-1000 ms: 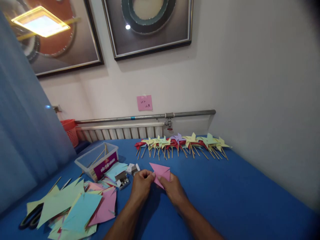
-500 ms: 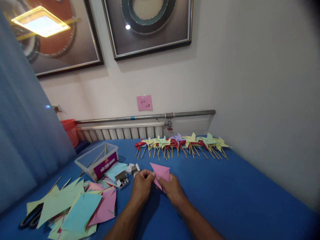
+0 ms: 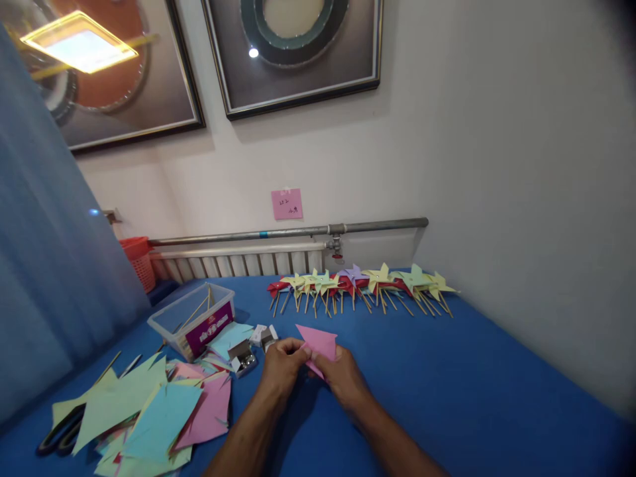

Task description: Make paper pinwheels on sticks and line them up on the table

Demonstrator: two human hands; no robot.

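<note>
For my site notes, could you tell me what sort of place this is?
Probably an indoor craft table: finished paper pinwheels line the blue table, cut paper squares are piled beside it, and a radiator backs the wall.

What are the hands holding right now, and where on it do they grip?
Both hands hold the pink folded paper: the left hand pinches its near left edge, the right hand its lower near corner, just above the blue table.

Pink paper (image 3: pixel 320 342) showing between the hands, blue tablecloth (image 3: pixel 472 391) lying beneath, red, yellow, green and purple pinwheels (image 3: pixel 358 281) lining up behind, orange basket (image 3: pixel 136 258) standing at left.
</note>
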